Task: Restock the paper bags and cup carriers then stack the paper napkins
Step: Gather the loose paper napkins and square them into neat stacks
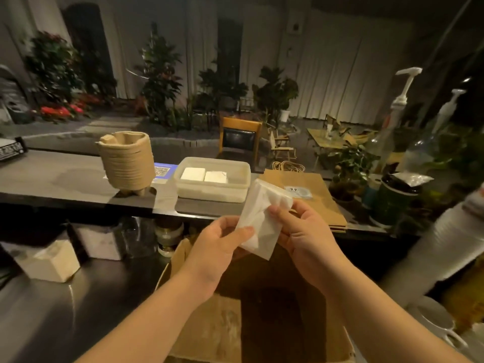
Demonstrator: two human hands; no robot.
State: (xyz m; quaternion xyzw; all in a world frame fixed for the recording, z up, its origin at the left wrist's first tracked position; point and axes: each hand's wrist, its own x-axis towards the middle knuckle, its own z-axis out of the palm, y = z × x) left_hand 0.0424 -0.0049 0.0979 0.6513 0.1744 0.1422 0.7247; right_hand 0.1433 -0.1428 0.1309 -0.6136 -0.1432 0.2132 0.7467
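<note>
A clear plastic pack of white napkins [262, 216] is held up in front of me over an open cardboard box [217, 328]. My left hand [220, 247] pinches its lower left edge. My right hand [301, 231] grips its right side near the top. Beyond it on the dark counter stands a translucent tub [213, 192] with two white napkin stacks [204, 175] inside. A stack of brown pulp cup carriers [127, 161] stands to the tub's left. Flat brown paper bags [314, 195] lie to its right.
Pump bottles [387, 132] and a dark jar [392, 203] stand at the counter's right end. A tall stack of white cups [440, 247] leans in at the right. A pale block-shaped package [49, 263] and containers sit on the lower steel worktop [78, 310]. Plants and chairs fill the room behind.
</note>
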